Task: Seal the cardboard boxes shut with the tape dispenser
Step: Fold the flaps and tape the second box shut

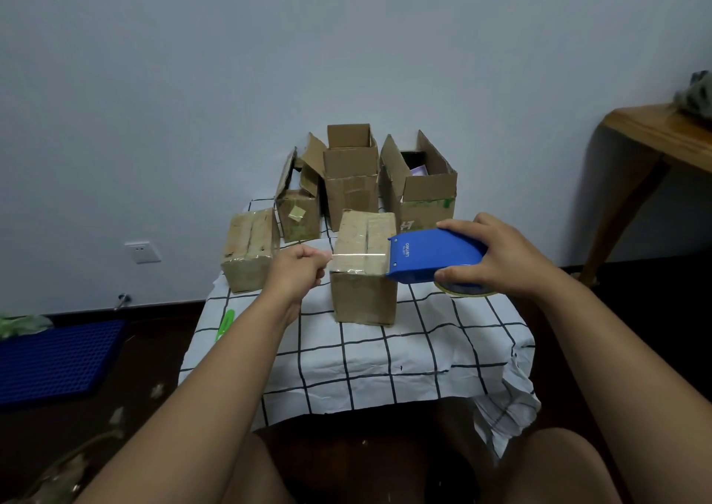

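A closed cardboard box (pixel 364 295) stands in the middle of the checked tablecloth (pixel 385 357). My right hand (pixel 501 257) grips the blue tape dispenser (pixel 431 257) at the box's right top edge. A strip of clear tape (pixel 358 260) runs from the dispenser leftward across the box top. My left hand (pixel 300 272) pinches the free end of that strip just left of the box. A second closed box (pixel 250 249) lies to the left. Three open boxes stand behind: a small one (pixel 298 211), a tall one (pixel 350 180) and a wide one (pixel 424 191).
A green tool (pixel 225 324) lies on the cloth's left edge. A wooden table (pixel 655 134) stands at the right, a blue perforated mat (pixel 57 361) on the floor at the left. My knees are below the table's near edge.
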{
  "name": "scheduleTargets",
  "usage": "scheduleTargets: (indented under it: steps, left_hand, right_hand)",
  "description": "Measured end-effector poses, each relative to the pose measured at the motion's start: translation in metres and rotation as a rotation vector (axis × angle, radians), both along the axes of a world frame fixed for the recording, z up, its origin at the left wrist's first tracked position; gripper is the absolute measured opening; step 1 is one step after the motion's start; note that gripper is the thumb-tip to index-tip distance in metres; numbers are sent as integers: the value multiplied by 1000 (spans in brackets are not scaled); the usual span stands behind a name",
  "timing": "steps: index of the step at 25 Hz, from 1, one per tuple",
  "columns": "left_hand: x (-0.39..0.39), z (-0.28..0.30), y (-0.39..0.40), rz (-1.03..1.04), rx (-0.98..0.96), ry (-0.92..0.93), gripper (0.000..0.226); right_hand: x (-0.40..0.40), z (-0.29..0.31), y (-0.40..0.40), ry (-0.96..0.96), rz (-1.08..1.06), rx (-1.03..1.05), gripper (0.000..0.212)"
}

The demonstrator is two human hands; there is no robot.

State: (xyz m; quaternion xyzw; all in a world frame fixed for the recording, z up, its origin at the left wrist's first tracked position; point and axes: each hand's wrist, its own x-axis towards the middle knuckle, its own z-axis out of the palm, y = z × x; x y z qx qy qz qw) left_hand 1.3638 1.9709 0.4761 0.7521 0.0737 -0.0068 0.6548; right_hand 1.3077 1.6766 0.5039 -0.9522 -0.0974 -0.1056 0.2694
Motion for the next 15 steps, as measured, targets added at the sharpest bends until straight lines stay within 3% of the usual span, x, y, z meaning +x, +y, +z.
scheduleTargets:
  steps: [7,15]
  left_hand:
    - [13,-16,-1,-15,-124,169,17]
    - [20,-20,-4,13,8,152,17]
  right_hand:
    - [14,10,-5,20,28,-124,75]
    - [24,12,-2,74,60,-149,73]
